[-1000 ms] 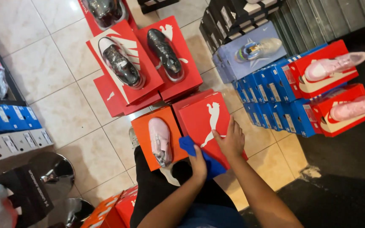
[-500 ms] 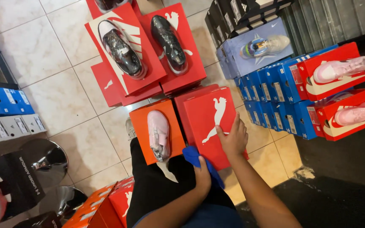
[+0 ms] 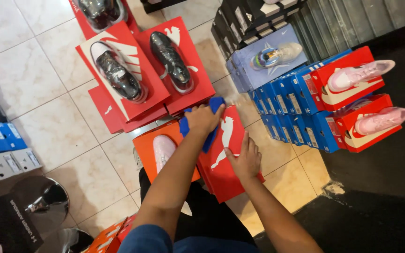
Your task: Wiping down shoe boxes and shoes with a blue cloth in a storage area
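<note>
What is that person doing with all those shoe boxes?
A person is wiping the lid of a red cardboard shoe box with a blue cloth. The left hand presses the cloth near the box's far end, while the right hand rests flat on the lid. A pale pink shoe sits on an orange box beside it.

1. The left hand (image 3: 204, 118) is pushing the blue cloth (image 3: 210, 122) from the near end of the red shoebox lid (image 3: 226, 159) up to its far end.
2. The right hand (image 3: 245, 160) is sliding slightly down the lid's right side.
</note>
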